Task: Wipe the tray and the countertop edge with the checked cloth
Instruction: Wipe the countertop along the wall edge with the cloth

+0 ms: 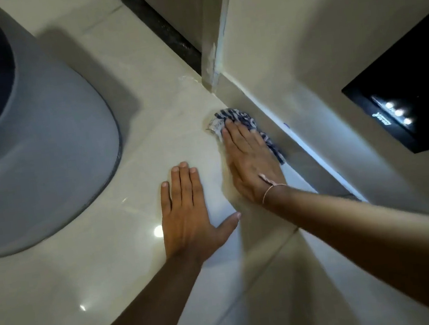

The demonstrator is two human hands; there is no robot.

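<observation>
Bare forearms; thin, seemingly pink wrist string.

Checked cloth mostly hidden under right hand; only bunched end past fingertips and strip along bench's wall edge show; cloth's full shape cannot be told; grey basin cut off by picture's left and top edges; black panel on wall cut off at right edge, its white lettering too small and glared to read; both forearms run out at bottom edge; bench surface under left hand hidden.
</observation>
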